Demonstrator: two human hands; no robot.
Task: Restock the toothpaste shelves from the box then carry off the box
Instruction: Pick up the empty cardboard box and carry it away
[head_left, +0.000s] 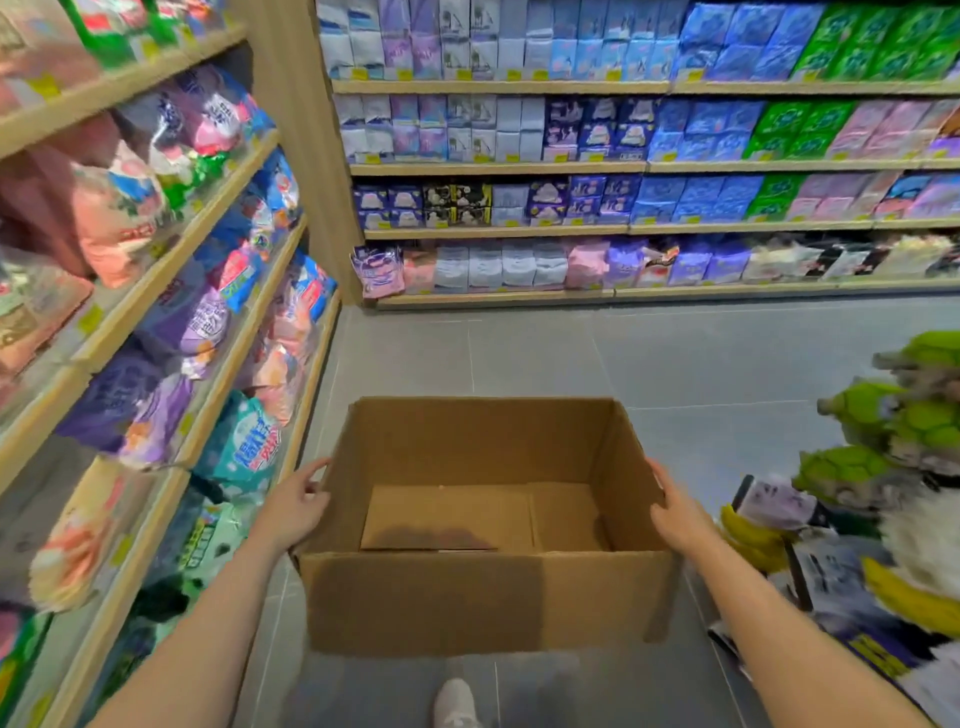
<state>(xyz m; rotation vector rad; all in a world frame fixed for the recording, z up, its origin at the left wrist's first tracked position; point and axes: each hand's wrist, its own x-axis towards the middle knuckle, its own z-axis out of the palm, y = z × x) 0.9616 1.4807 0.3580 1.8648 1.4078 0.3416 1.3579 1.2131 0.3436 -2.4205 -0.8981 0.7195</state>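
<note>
Here both arms reach forward, left hand (291, 506) and right hand (675, 512) gripping the box (488, 603).

The light is bright and even, from overhead, with no hard glare. A soft shadow lies on the floor of the box (488, 519) I carry, at its near side, and its front wall is darker toward the right. Left of the box, the bags (156, 312) on the shelves smear with motion blur; right of it, the green toys (878, 431) blur too. Beyond the box, the far shelves (623, 166) are sharper but bow with wide-angle distortion.
</note>
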